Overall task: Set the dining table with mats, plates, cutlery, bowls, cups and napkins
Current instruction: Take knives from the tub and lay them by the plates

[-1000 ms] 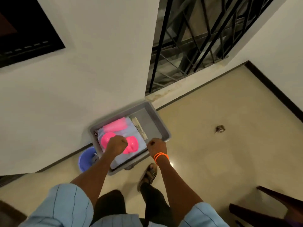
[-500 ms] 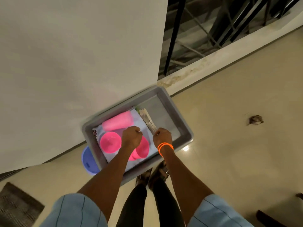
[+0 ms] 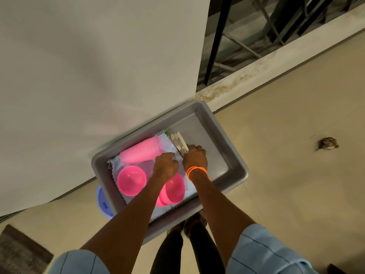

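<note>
Down by the white wall, grey rectangular plastic tub (image 3: 221, 147) on the floor, right hand (image 3: 194, 158) with its grip closed round pale flat cutlery (image 3: 180, 142), left hand (image 3: 165, 166) clenched over scalloped white cloth (image 3: 169, 144), two pink plastic bowls (image 3: 131, 180) and pink cup (image 3: 141, 150) on it.

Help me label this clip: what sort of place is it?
Probably a home hallway or landing, not the dining area itself: tiled floor, plain white wall, a metal railing over an opening, and a grey tub of tableware.
</note>
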